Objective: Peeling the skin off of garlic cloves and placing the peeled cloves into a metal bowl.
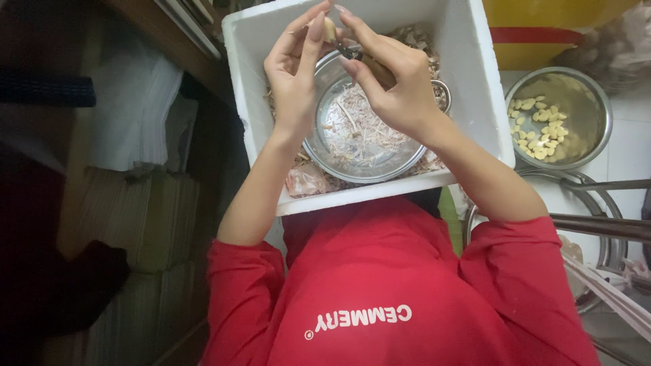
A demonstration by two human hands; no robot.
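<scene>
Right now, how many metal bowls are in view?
3: one bowl of peelings inside the white box, one bowl of peeled cloves right of the box, and a third, partly hidden, below that. Others may be out of frame.

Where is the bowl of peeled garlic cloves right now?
In the head view, the metal bowl of peeled cloves sits at the right, outside the white foam box, beyond the right hand.

Kitchen: steel bowl of peeled garlic
</scene>
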